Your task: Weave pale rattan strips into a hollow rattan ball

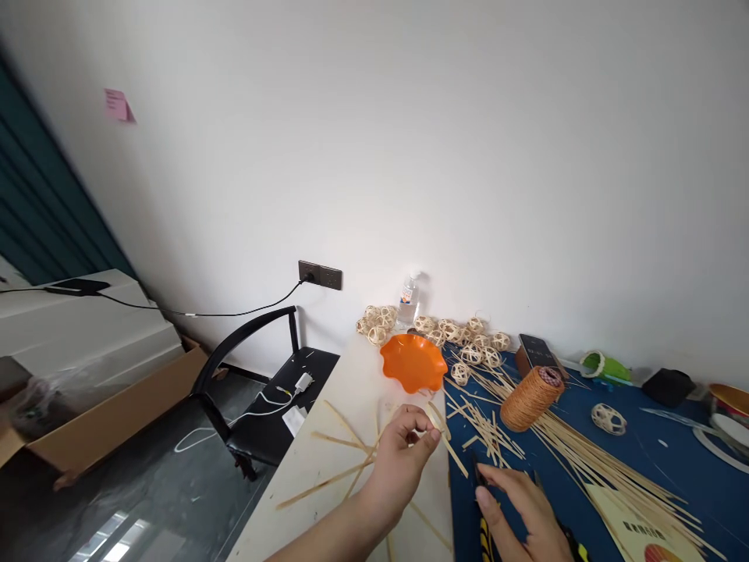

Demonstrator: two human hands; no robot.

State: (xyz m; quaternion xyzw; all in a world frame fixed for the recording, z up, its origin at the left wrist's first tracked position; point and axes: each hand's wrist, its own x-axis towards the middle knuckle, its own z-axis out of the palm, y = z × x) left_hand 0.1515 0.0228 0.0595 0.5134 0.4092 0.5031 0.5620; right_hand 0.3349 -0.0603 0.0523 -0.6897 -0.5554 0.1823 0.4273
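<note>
Near the table's middle, my left hand (pixel 406 449) pinches a pale bamboo strip (pixel 455 451) whose free end slants down to the right. Below and around that hand, crossed strips (pixel 333 478) fan out over the white tabletop. At the lower right, my right hand (pixel 518 511) is closed with thumb and fingers on a dark, slim tool; its black and yellow handle (pixel 485 540) shows beneath the hand. Just beyond my left hand sits an orange wavy-edged dish (pixel 413 363). Short cut strips (pixel 491 429) lie on the blue mat between the hands and a twine spool (pixel 532 398).
Woven balls (pixel 473 353) and a water bottle (pixel 408 300) stand along the wall. Long strips (pixel 608 464) cross the blue mat (pixel 649 449) at right, near a phone (pixel 537 351) and a green cup (pixel 605 367). A black chair (pixel 275 425) stands left of the table.
</note>
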